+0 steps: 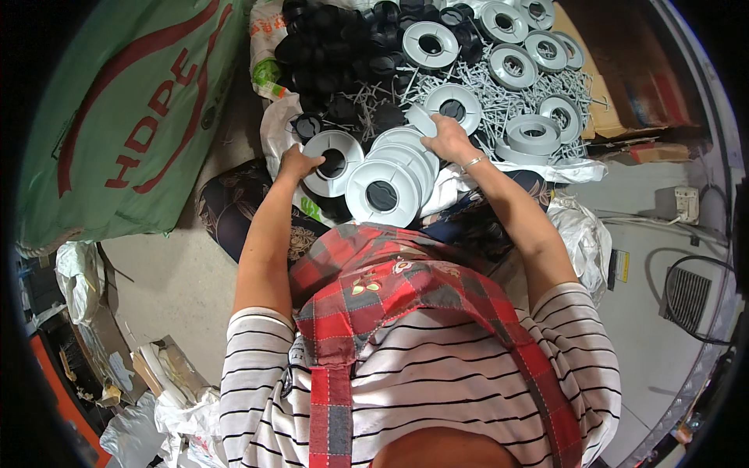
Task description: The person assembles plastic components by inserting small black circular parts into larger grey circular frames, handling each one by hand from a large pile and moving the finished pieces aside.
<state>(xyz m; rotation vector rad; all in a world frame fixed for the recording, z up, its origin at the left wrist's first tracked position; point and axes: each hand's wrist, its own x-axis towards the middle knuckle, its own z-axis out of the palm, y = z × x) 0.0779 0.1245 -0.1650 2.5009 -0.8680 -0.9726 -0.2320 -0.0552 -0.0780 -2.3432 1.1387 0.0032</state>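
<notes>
My left hand [299, 162] grips the left rim of a grey plastic flanged ring [349, 151], thumb on its face near the dark centre hole. To its right, a row of overlapping flanged rings [383, 220] lies close to my lap. My right hand [449, 139] holds a grey plastic ring [420, 119] by its edge, beside another flanged ring [468, 100] lying face up. Beyond my hands, more grey rings [513, 66] rest on a heap of thin grey plastic or metal pins [491, 108]. Black plastic caps [327, 55] are piled at the back left.
A large green sack [140, 117] bearing writing stands at the left. White woven sacking [281, 126] lies under the parts. A cardboard box [620, 76] is at the back right, and a grey cabinet panel [643, 292] with a cable stands at the right.
</notes>
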